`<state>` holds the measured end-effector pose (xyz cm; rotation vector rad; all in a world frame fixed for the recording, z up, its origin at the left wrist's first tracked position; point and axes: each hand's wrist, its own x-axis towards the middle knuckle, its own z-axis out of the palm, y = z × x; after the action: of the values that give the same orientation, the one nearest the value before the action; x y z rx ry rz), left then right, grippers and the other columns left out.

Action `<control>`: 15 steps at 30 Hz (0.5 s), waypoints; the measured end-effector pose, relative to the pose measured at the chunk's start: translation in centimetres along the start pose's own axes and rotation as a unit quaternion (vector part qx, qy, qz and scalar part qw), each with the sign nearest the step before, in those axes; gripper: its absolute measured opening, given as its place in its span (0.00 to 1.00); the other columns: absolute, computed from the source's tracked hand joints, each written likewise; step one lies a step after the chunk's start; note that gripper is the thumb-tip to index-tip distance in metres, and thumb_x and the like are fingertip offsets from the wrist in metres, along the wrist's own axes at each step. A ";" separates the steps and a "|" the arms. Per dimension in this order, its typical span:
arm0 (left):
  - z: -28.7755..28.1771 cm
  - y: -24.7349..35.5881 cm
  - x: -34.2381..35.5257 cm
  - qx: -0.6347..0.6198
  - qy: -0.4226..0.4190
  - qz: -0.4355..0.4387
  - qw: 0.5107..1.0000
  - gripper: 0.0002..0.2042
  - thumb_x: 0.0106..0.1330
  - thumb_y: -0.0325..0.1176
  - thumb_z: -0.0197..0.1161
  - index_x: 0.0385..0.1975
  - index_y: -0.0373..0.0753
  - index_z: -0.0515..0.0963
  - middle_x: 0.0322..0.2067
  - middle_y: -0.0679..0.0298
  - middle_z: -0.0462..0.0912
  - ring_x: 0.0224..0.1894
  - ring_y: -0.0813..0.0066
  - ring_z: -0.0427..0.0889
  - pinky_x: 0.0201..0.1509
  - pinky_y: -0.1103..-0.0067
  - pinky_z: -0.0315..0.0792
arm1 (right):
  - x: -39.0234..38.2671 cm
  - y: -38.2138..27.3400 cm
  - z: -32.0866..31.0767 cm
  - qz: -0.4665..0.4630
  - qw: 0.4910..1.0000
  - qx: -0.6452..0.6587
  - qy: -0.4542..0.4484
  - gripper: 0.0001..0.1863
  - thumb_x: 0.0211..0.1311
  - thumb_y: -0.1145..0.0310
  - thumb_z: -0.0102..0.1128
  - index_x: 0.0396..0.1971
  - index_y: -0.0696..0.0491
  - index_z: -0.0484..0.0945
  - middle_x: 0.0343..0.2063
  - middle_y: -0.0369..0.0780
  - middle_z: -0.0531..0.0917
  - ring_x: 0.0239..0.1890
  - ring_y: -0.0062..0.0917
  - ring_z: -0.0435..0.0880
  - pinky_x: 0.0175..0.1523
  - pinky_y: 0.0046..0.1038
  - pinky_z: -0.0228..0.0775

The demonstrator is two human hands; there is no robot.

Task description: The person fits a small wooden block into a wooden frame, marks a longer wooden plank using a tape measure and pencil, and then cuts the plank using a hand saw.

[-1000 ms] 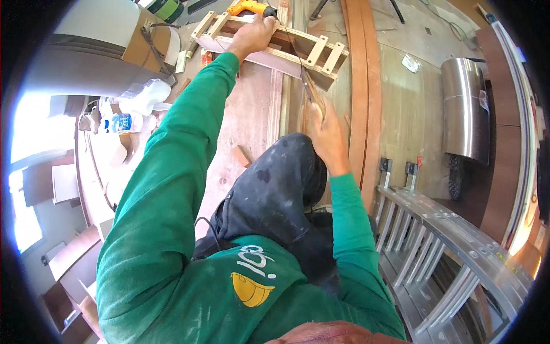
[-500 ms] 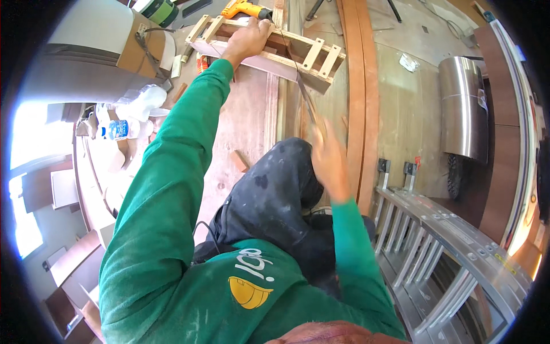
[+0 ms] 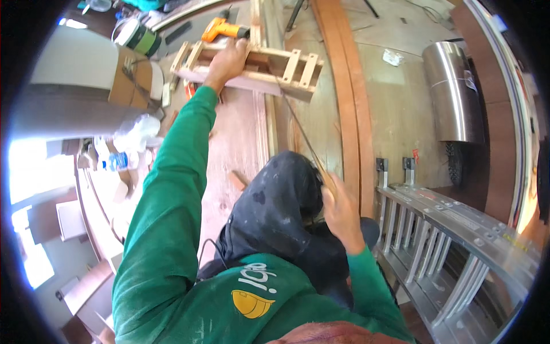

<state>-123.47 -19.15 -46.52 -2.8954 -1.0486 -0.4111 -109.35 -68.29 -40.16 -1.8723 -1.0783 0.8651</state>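
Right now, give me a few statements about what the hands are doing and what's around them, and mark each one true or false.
1. The left hand rests on a wooden frame. True.
2. The right hand grips the orange drill. False: the drill lies beyond the frame, and the right hand holds a thin long strip.
3. An aluminium ladder lies at the person's right. True.
4. The metal cylinder sits on the wooden frame. False: it lies apart, far right.
5. Both sleeves are green. True.
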 end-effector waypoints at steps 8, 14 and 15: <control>0.7 0.1 1.8 0.027 -0.003 0.031 0.999 0.17 0.72 0.30 0.52 0.59 0.34 0.67 0.47 0.41 0.75 0.33 0.35 0.84 0.31 0.51 0.80 | 10.9 -2.7 3.1 -0.004 1.000 -0.007 0.027 0.23 0.77 0.54 0.53 0.64 0.50 0.72 0.44 0.60 0.84 0.46 0.61 0.82 0.47 0.55 0.75; 0.6 -0.5 0.0 0.049 -0.010 0.023 0.998 0.18 0.71 0.31 0.56 0.59 0.34 0.68 0.47 0.42 0.75 0.32 0.34 0.84 0.31 0.50 0.80 | -5.6 1.8 -1.6 -0.021 0.999 -0.005 0.038 0.25 0.74 0.61 0.59 0.68 0.44 0.69 0.37 0.58 0.86 0.40 0.60 0.84 0.43 0.55 0.76; 0.5 -0.3 0.1 0.048 -0.007 0.021 0.999 0.18 0.71 0.31 0.56 0.59 0.34 0.68 0.47 0.42 0.74 0.32 0.34 0.84 0.31 0.50 0.80 | -5.0 1.7 -1.3 -0.021 0.999 -0.006 0.033 0.25 0.74 0.61 0.59 0.68 0.45 0.69 0.37 0.58 0.86 0.40 0.60 0.84 0.42 0.55 0.77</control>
<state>-123.44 -18.76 -46.95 -2.8349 -0.9799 -0.3296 -109.70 -73.73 -40.28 -1.8681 -1.0796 0.7689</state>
